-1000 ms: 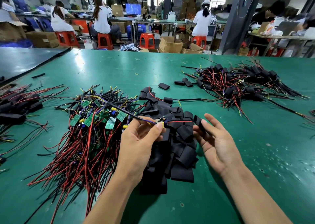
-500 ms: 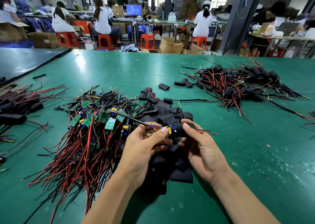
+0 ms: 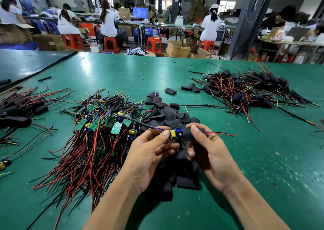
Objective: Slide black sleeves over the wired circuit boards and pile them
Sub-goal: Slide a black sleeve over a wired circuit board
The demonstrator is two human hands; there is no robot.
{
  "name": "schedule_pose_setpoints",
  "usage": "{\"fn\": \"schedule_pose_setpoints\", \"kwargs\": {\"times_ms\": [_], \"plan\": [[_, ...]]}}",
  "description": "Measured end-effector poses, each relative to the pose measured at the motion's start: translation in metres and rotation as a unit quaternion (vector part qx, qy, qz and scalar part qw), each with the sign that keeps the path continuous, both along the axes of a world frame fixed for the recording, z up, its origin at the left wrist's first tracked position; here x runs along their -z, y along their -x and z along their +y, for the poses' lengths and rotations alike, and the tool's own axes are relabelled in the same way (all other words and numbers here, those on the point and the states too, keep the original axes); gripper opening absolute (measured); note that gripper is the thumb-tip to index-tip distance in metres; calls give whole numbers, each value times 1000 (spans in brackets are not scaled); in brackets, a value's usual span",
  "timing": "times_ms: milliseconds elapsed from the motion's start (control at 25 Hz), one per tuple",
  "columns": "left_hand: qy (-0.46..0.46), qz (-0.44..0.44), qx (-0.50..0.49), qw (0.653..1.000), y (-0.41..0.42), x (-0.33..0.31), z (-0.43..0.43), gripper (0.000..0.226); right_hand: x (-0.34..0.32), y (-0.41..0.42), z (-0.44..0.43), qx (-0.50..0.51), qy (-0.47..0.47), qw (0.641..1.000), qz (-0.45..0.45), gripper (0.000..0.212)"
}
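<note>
My left hand [image 3: 150,152] pinches a small wired circuit board [image 3: 175,133] with yellow and blue parts, its black cable running up to the left. My right hand [image 3: 208,152] grips a black sleeve [image 3: 186,135] at the board's right end; red and black wires stick out of the sleeve to the right. Under both hands lies a heap of loose black sleeves [image 3: 173,117]. To the left sits a pile of bare green boards with red and black wires [image 3: 98,131]. A pile of sleeved boards [image 3: 245,89] lies at the far right.
Another heap of sleeved pieces [image 3: 19,109] lies at the left edge of the green table [image 3: 263,159]. A few stray sleeves [image 3: 171,91] sit mid-table. Beyond the far edge, people sit on red stools at benches among cardboard boxes.
My right hand came in from open beside the heap, took a sleeve and brought it onto the board's wires. The red and black wires now poke out past the sleeve.
</note>
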State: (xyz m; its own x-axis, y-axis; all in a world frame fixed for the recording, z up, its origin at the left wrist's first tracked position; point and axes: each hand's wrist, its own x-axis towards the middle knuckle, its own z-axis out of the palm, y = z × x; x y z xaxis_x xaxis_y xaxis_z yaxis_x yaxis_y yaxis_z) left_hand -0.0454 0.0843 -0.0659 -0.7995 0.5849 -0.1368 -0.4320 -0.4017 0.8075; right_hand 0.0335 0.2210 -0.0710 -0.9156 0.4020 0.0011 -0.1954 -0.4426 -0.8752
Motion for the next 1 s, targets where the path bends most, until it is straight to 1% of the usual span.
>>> {"fn": "schedule_pose_setpoints", "kwargs": {"times_ms": [160,200,280,360,520,600,680,720,880,1000], "plan": [[1,-5,1,1000,1,0,-1,10,0,-2,3,-28,-11,999,35,62],[-1,-8,2,1000,1,0,-2,10,0,-3,4,-32,-22,999,38,66],[-2,-9,6,1000,2,0,-3,13,1,-3,5,-33,-38,998,35,62],[4,-3,12,1000,2,0,-4,25,1,-2,5,-29,-39,998,33,57],[17,5,13,1000,3,-1,-5,40,4,-1,4,-16,-36,999,37,58],[25,12,12,1000,3,0,-5,39,5,-1,2,-18,-43,998,41,53],[29,16,12,999,4,0,-6,31,6,0,0,-18,-47,998,39,45],[30,17,12,999,5,0,-6,29,6,0,-1,-13,-46,998,34,44],[30,22,13,999,6,1,-7,22,8,1,-2,-8,-52,998,21,49],[31,16,19,999,7,1,-8,26,9,0,-1,-17,-54,998,20,42]]}}
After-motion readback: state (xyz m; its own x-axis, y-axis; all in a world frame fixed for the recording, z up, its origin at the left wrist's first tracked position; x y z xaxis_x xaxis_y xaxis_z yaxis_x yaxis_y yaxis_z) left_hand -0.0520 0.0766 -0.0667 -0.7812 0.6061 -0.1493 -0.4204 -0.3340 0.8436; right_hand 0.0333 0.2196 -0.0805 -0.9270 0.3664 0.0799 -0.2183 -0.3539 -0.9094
